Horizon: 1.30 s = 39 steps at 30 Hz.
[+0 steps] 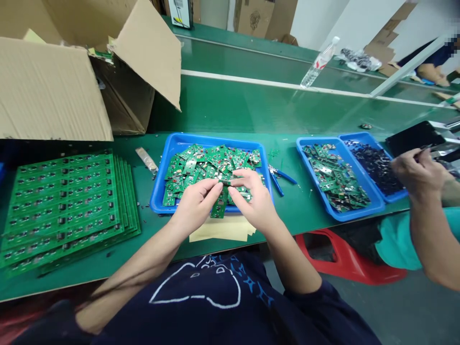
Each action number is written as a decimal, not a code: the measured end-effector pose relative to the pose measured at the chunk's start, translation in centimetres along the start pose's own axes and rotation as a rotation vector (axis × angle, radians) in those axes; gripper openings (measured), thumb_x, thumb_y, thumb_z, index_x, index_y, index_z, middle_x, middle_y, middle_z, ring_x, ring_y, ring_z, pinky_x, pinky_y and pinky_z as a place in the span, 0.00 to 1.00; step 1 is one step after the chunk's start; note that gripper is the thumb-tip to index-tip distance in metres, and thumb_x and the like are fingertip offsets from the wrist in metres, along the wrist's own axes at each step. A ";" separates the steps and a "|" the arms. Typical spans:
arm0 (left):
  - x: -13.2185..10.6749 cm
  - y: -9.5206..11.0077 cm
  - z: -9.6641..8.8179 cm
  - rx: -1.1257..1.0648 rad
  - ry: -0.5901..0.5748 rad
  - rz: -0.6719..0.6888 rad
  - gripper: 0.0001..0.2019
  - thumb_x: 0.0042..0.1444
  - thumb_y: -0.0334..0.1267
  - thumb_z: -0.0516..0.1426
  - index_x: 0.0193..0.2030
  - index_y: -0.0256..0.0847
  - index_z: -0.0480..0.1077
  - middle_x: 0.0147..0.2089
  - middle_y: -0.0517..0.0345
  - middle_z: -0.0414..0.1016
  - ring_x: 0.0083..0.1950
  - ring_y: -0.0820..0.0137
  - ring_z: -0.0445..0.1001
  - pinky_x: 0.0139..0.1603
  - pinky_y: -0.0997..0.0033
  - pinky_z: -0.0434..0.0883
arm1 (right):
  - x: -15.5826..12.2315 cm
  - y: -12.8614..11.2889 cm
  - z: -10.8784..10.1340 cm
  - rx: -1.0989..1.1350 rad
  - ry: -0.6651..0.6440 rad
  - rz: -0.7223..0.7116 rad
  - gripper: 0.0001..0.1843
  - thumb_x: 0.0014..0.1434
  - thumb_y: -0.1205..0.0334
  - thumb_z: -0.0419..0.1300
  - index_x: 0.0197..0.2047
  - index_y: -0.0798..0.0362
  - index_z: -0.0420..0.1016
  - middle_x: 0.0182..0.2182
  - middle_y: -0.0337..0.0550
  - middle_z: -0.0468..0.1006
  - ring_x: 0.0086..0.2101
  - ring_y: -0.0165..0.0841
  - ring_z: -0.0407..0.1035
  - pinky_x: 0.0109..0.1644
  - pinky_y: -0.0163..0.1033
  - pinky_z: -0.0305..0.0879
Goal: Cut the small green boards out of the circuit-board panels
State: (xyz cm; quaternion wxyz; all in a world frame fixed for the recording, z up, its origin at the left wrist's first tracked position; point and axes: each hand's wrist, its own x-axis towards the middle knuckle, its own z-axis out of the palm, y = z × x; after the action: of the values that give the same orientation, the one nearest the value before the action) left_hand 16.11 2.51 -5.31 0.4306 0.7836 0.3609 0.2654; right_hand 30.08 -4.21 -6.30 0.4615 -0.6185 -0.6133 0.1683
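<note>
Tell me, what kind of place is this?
Most likely an electronics assembly line: a stack of circuit panels, a blue tray heaped with small boards, and a green belt behind. The left hand and right hand hold a board strip.

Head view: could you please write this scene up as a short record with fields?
Left hand: pinches the board strip, over the tray's near edge
Right hand: pinches the same strip from the other side
Tray: blue, heaped with small green boards
Left of tray: stack of green panels, open box behind
Right of tray: blue cutters, two more trays
Co-worker's hand: far right, by the farthest tray
</note>
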 end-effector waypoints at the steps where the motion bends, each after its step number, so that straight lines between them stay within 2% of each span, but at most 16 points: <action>1: 0.0 0.0 0.0 0.002 0.004 0.008 0.13 0.56 0.41 0.47 0.23 0.39 0.62 0.21 0.64 0.58 0.25 0.75 0.58 0.27 0.75 0.58 | 0.0 0.0 0.0 -0.004 -0.004 0.004 0.13 0.56 0.64 0.54 0.46 0.51 0.63 0.35 0.43 0.77 0.39 0.35 0.72 0.55 0.51 0.58; 7: 0.0 0.2 -0.1 0.005 0.028 0.022 0.12 0.56 0.41 0.47 0.25 0.39 0.63 0.22 0.63 0.61 0.25 0.74 0.60 0.27 0.75 0.59 | 0.0 -0.3 -0.6 -0.151 -0.019 -0.073 0.05 0.58 0.64 0.53 0.38 0.51 0.68 0.34 0.41 0.78 0.35 0.32 0.72 0.61 0.55 0.48; 13: -0.2 0.5 -0.3 0.007 -0.017 0.011 0.12 0.55 0.41 0.47 0.25 0.40 0.63 0.21 0.64 0.60 0.24 0.75 0.59 0.27 0.76 0.59 | 0.3 -0.5 -1.8 -0.327 -0.042 -0.153 0.08 0.59 0.62 0.53 0.33 0.49 0.72 0.32 0.38 0.78 0.34 0.32 0.71 0.61 0.54 0.47; 17: 0.0 0.8 -0.7 0.023 -0.084 0.053 0.12 0.55 0.39 0.47 0.22 0.40 0.60 0.21 0.64 0.59 0.25 0.75 0.59 0.28 0.76 0.59 | 0.4 -0.5 -1.3 -0.387 0.019 -0.231 0.08 0.60 0.62 0.53 0.31 0.46 0.73 0.31 0.37 0.78 0.40 0.35 0.70 0.63 0.58 0.40; 20: 0.2 0.8 -1.0 0.030 -0.119 0.077 0.13 0.55 0.39 0.47 0.21 0.40 0.60 0.20 0.63 0.59 0.25 0.74 0.59 0.27 0.76 0.59 | 0.6 -0.4 -1.6 -0.430 0.175 -0.238 0.08 0.59 0.64 0.53 0.38 0.44 0.73 0.39 0.40 0.77 0.49 0.39 0.66 0.63 0.62 0.38; 23: 0.0 0.6 -1.4 0.035 -0.054 0.056 0.12 0.55 0.39 0.47 0.22 0.40 0.60 0.21 0.63 0.59 0.25 0.74 0.60 0.26 0.76 0.60 | 1.0 -0.1 -3.4 -0.420 0.458 -0.150 0.15 0.59 0.62 0.51 0.49 0.47 0.69 0.51 0.47 0.69 0.57 0.46 0.57 0.57 0.64 0.51; 25: -0.1 0.3 -1.7 0.067 0.063 0.033 0.11 0.56 0.39 0.46 0.24 0.40 0.60 0.21 0.63 0.59 0.24 0.75 0.60 0.25 0.76 0.60 | 0.9 0.1 -4.8 -0.328 0.685 -0.100 0.16 0.61 0.62 0.48 0.51 0.49 0.67 0.50 0.50 0.68 0.55 0.46 0.60 0.52 0.59 0.61; 27: -0.2 -0.1 -1.8 0.143 0.181 0.068 0.10 0.57 0.38 0.46 0.27 0.40 0.62 0.23 0.62 0.62 0.25 0.74 0.62 0.27 0.75 0.63 | 0.2 -0.1 -5.2 -0.174 0.790 -0.077 0.14 0.62 0.63 0.46 0.46 0.50 0.70 0.41 0.48 0.72 0.45 0.40 0.68 0.45 0.51 0.68; 28: -0.2 -0.4 -1.7 0.193 0.225 0.121 0.10 0.57 0.37 0.46 0.28 0.40 0.63 0.24 0.61 0.64 0.26 0.73 0.64 0.29 0.75 0.64 | -0.2 -0.3 -5.0 -0.097 0.730 -0.072 0.13 0.61 0.63 0.47 0.41 0.50 0.72 0.35 0.45 0.74 0.39 0.36 0.71 0.41 0.47 0.69; 30: 0.0 -0.9 -1.4 0.298 0.281 0.274 0.09 0.57 0.35 0.46 0.31 0.39 0.65 0.29 0.57 0.70 0.33 0.71 0.70 0.36 0.73 0.67 | -1.3 -1.0 -3.5 0.026 0.427 -0.047 0.08 0.58 0.63 0.53 0.32 0.49 0.74 0.26 0.40 0.74 0.29 0.31 0.71 0.34 0.40 0.70; 31: 0.0 -1.2 -1.2 0.345 0.293 0.361 0.08 0.57 0.34 0.47 0.33 0.38 0.66 0.32 0.55 0.73 0.36 0.70 0.71 0.40 0.71 0.68 | -1.8 -1.3 -2.5 0.071 0.253 -0.016 0.06 0.56 0.63 0.56 0.32 0.49 0.74 0.26 0.40 0.75 0.27 0.31 0.71 0.32 0.39 0.70; 32: 0.1 -1.4 -0.9 0.383 0.292 0.444 0.08 0.56 0.33 0.48 0.35 0.38 0.67 0.34 0.54 0.74 0.38 0.69 0.72 0.44 0.69 0.68 | -2.1 -1.6 -1.5 0.119 0.158 0.039 0.05 0.55 0.62 0.57 0.34 0.50 0.74 0.27 0.40 0.77 0.27 0.31 0.71 0.30 0.38 0.71; 33: 0.0 -1.5 -0.5 0.412 0.279 0.515 0.08 0.56 0.32 0.48 0.37 0.38 0.68 0.36 0.53 0.75 0.40 0.69 0.73 0.48 0.67 0.68 | -2.3 -1.8 -0.5 0.176 0.125 0.112 0.07 0.54 0.61 0.58 0.37 0.50 0.74 0.29 0.42 0.78 0.28 0.32 0.72 0.30 0.38 0.72; 35: -0.1 -1.7 0.1 0.443 0.231 0.597 0.09 0.56 0.31 0.50 0.40 0.38 0.69 0.38 0.52 0.76 0.40 0.69 0.73 0.53 0.63 0.66 | -2.3 -1.7 0.9 0.318 0.179 0.264 0.10 0.54 0.58 0.59 0.39 0.51 0.72 0.31 0.43 0.78 0.30 0.33 0.74 0.31 0.39 0.73; 37: -0.4 -1.6 0.4 0.432 0.169 0.597 0.09 0.56 0.31 0.50 0.41 0.38 0.70 0.39 0.52 0.77 0.41 0.69 0.74 0.55 0.59 0.64 | -1.8 -1.3 1.4 0.447 0.237 0.350 0.08 0.53 0.57 0.59 0.36 0.51 0.70 0.29 0.42 0.78 0.29 0.33 0.74 0.32 0.40 0.74; 39: -0.7 -1.3 0.2 0.375 0.086 0.539 0.10 0.57 0.32 0.50 0.41 0.39 0.70 0.41 0.52 0.77 0.43 0.69 0.73 0.57 0.56 0.62 | -1.5 -0.8 1.2 0.513 0.241 0.370 0.06 0.53 0.58 0.59 0.32 0.51 0.69 0.26 0.41 0.77 0.27 0.33 0.74 0.33 0.40 0.74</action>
State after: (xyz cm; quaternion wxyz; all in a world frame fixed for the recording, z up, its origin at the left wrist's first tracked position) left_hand 15.42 2.36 -6.65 0.1777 0.9045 0.2009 0.3314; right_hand 28.42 -5.28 -6.81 0.6329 -0.5984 -0.3695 0.3238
